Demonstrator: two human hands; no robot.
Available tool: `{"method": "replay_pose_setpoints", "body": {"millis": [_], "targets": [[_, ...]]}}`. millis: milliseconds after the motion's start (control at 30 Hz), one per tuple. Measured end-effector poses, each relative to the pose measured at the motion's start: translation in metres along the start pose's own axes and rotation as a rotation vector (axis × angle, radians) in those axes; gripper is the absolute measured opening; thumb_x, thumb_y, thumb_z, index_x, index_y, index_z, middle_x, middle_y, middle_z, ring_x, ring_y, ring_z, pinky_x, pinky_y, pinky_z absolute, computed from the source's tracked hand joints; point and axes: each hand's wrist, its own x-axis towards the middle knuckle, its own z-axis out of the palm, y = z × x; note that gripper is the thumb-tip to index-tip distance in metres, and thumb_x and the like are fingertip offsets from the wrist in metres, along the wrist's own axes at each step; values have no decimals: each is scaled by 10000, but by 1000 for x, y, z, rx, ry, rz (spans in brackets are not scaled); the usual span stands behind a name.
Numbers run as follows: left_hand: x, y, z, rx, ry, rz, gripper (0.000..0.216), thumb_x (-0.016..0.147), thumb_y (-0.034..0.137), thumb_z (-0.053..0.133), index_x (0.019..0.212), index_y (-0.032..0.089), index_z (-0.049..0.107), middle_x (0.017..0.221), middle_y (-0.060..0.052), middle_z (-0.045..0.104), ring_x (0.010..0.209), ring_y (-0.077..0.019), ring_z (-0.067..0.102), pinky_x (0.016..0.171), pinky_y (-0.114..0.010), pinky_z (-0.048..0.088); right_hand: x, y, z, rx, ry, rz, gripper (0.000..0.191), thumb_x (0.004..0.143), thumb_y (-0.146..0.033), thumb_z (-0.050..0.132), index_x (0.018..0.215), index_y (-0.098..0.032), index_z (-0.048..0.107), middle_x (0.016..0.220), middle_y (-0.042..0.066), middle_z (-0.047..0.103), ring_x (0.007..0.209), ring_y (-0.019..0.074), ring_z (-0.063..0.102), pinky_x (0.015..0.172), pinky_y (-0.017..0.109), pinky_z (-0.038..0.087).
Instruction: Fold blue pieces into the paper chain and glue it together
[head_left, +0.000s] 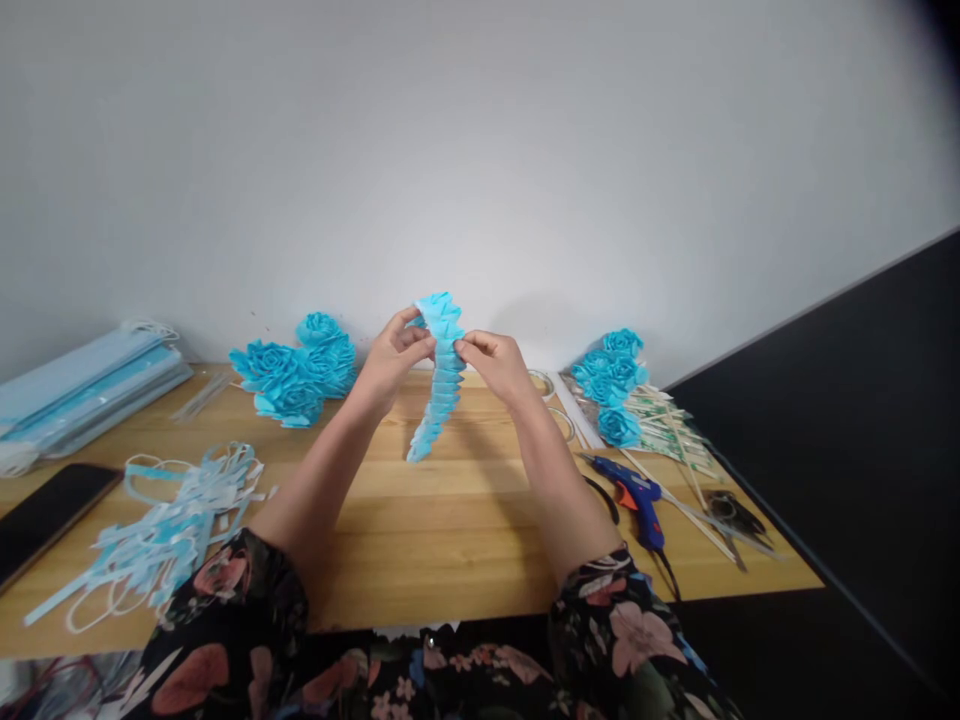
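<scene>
A pleated strip of light blue fabric (pixel 442 375) hangs upright above the wooden table (pixel 450 520). My left hand (pixel 394 355) pinches its upper left edge. My right hand (pixel 495 362) pinches the same part from the right. Both hands are closed on the strip, held up in front of the white wall. The strip's lower end dangles just over the tabletop.
Blue fabric roses (pixel 296 375) lie at the back left, more roses on sticks (pixel 611 385) at the right. A blue glue gun (pixel 637 500), scissors (pixel 731 515), tape rolls (pixel 544 385), cut strips and ear loops (pixel 169 525), stacked face masks (pixel 82 385) and a phone (pixel 49 515) lie around.
</scene>
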Motion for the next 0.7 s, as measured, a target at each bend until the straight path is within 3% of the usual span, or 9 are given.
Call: {"method": "replay_pose_setpoints", "body": {"millis": [267, 433, 533, 700], "targets": [[1, -4, -1, 5, 30, 20, 562, 695, 226, 773, 1222, 206, 577, 725, 34, 618, 669, -124, 595, 665, -264, 465, 1, 3, 0, -14, -16, -30, 315, 838, -439, 560, 656, -183, 580, 667, -10, 545, 689, 128, 495, 718, 265, 416], [3, -5, -4, -46, 101, 45, 578, 709, 219, 749, 1258, 229, 566, 728, 40, 589, 675, -117, 583, 711, -275, 482, 1, 5, 2, 113, -84, -28, 355, 880, -491, 514, 719, -187, 602, 747, 17, 586, 770, 154, 558, 778, 283, 465], [4, -7, -6, -53, 134, 56, 604, 721, 230, 746, 1291, 244, 546, 749, 39, 584, 681, -113, 583, 724, -278, 489, 0, 4, 3, 57, -111, -29, 325, 853, -487, 577, 762, -182, 646, 765, 11, 603, 763, 146, 552, 768, 275, 456], [4, -6, -3, -73, 103, 25, 596, 764, 283, 740, 1320, 238, 529, 782, 14, 623, 691, -121, 592, 749, -301, 499, 0, 5, 2, -7, -28, -1, 266, 803, -432, 618, 740, -177, 665, 715, -4, 601, 704, 133, 527, 709, 260, 432]]}}
